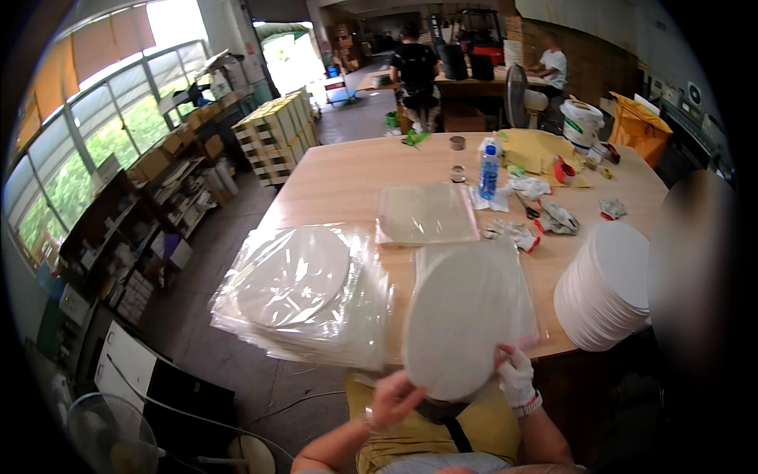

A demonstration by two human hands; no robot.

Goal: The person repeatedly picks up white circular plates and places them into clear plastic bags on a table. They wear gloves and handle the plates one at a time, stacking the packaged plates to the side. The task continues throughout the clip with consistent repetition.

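White disc (448,320) is overlapping clear bags (517,288) at the six-o'clock edge of the desk (328,186); bare left hand (393,400) and gloved right hand (517,375) are pinching its rim, nearly closed, apparently steadying it. Stacked discs (604,288) are standing at its three o'clock, bagged discs (296,276) lying at nine, seemingly within reach.

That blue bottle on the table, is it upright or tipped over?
Upright: the blue bottle stands on the table, its cap at the top.

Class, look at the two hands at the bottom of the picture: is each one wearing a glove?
No, the right hand wears a white glove, but the left hand is bare.
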